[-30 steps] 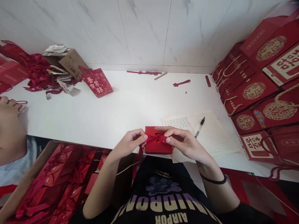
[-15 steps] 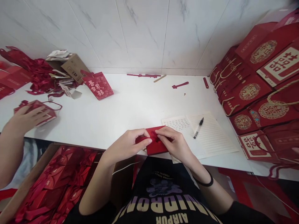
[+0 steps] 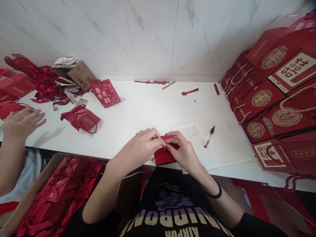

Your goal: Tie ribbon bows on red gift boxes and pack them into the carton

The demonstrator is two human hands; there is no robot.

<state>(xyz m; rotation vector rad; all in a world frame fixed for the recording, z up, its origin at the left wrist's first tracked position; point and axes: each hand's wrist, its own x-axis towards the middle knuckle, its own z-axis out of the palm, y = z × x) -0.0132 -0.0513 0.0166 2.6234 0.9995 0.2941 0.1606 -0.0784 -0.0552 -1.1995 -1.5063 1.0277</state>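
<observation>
A small red gift box (image 3: 165,157) with a red ribbon lies at the near edge of the white table (image 3: 138,112). My left hand (image 3: 140,148) and my right hand (image 3: 182,150) meet over its top, fingertips pinched together on the ribbon. Most of the box is hidden under my fingers. A black band sits on my right wrist.
Lined paper (image 3: 219,141) with a black pen (image 3: 209,136) lies right of the box. Red gift bags (image 3: 269,98) are stacked at the right. A small red bag (image 3: 82,119) lies on the left, near another person's hand (image 3: 21,121). A carton of red boxes (image 3: 56,194) stands below the table.
My hands have drawn closer together over the box, covering more of it. The other person's hand let go of the small red bag, which now lies further right on the table.
</observation>
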